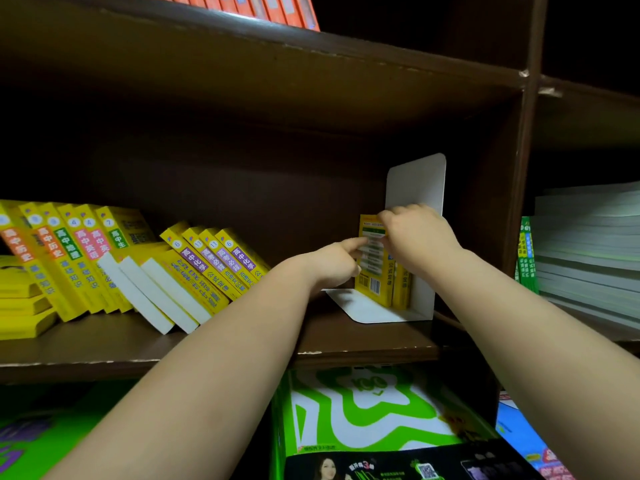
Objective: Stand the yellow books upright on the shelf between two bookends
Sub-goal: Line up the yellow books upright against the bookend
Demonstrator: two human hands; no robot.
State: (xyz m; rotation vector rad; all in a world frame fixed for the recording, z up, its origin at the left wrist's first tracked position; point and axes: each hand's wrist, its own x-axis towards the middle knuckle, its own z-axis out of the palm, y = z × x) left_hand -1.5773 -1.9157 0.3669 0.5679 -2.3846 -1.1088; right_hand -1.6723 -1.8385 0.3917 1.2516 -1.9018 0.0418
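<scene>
- the white bookend (415,181) stands near the right end of the shelf (242,337), its upright plate just beside the right wall and its flat foot lying on the board toward the left.
- the upright yellow books (375,275), two as far as can be told, stand on that foot, pressed against the upright plate.
- the right hand (415,233) reaches over from the front, fingers curled over the top edge of the outer book and gripping it.
- the left hand (332,263) is just beside it, its straight index finger touching the book's cover; whether the other fingers touch the book cannot be told.
- the leaning yellow books (194,268) run from the shelf's left end to its middle, tilted with their tops to the left, well apart from the bookend.
- the flat yellow books (20,306) lie stacked at the left edge.
- orange books (242,5) stand on the board above.
- green books (526,254) stand in the next compartment to the right.
- a green and white box (363,410) sits below the front edge.
</scene>
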